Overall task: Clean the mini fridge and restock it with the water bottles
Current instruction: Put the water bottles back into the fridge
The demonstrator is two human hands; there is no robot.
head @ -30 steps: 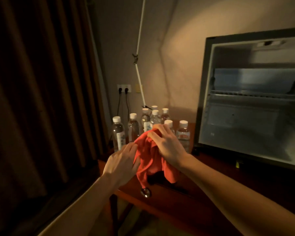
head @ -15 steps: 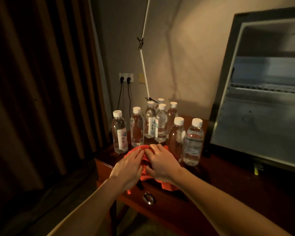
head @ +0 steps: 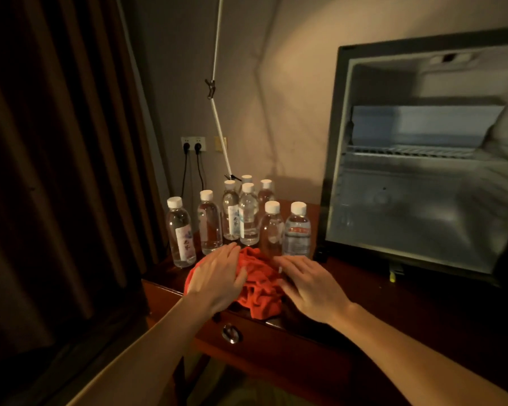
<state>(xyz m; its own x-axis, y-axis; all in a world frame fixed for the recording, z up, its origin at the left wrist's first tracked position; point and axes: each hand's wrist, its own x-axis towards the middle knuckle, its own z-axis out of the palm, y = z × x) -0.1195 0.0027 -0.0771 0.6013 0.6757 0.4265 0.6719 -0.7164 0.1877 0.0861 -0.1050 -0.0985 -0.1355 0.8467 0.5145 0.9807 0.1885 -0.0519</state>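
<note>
A crumpled red cloth (head: 260, 284) lies on the front edge of the dark wooden table (head: 364, 291). My left hand (head: 216, 278) rests flat on its left side, fingers straight. My right hand (head: 310, 284) lies flat at its right side, fingers spread and touching the cloth. Several clear water bottles (head: 248, 213) with white caps stand just behind the cloth. The mini fridge (head: 423, 159) stands open at the right, with a wire shelf inside and nothing on it.
A dark curtain (head: 56, 171) hangs at the left. A wall socket (head: 192, 143) with two black plugs sits behind the bottles. A white rod (head: 217, 112) leans against the wall. The table drawer has a round metal knob (head: 230, 334).
Both hands held the red cloth up bunched, then lowered it onto the table. Now they have let go and lie flat on it, spread apart.
</note>
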